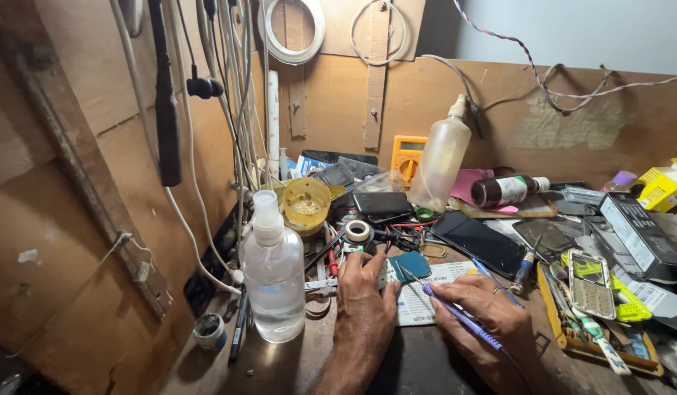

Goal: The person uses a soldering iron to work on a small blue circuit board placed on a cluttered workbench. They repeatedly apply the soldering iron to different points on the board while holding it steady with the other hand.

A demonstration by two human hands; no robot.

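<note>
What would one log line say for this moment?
left hand: steadies small blue circuit board | right hand: holds purple soldering iron, tip at board | bench: cluttered

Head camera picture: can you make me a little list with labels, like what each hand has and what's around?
Place: cluttered wooden workbench with cables hanging on the back wall
Left hand: fingers pressing down on a small teal circuit board
Right hand: holding a purple-handled soldering iron, tip at the board
Under the board: printed paper
Left of the hands: clear spray bottle, upright
Behind: yellow cup, tape roll, yellow multimeter, tall cloudy bottle
Right: dark phone, tray of parts
</note>
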